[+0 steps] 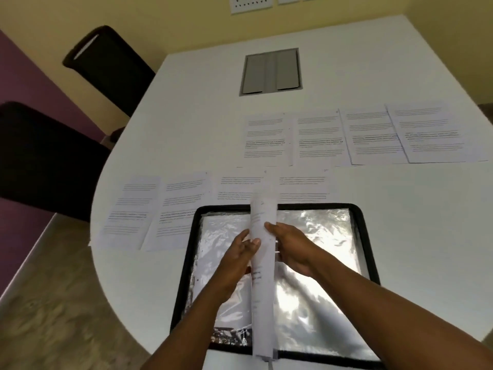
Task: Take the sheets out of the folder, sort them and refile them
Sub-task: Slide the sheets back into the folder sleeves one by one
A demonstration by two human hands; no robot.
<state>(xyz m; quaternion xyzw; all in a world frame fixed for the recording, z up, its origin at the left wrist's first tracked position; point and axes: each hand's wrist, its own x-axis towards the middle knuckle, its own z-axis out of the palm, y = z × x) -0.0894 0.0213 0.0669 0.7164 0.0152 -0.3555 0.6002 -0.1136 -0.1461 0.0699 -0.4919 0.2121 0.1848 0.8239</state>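
Observation:
A black-edged folder (366, 236) lies open in front of me, its shiny clear sleeves spread left and right. Over its spine a sleeve with a printed sheet (262, 284) stands on edge, mid-turn. My left hand (240, 252) touches it from the left, thumb against the page. My right hand (289, 245) holds it from the right, fingertips on its front face. Several printed sheets lie on the white table (186, 129): one row (186, 209) just beyond the folder, another row (373, 134) farther back on the right.
A grey cable hatch (270, 72) is set into the table's middle. Two black chairs (106, 65) stand along the left edge. Wall sockets (250, 2) sit on the yellow wall behind. The table's right front is bare.

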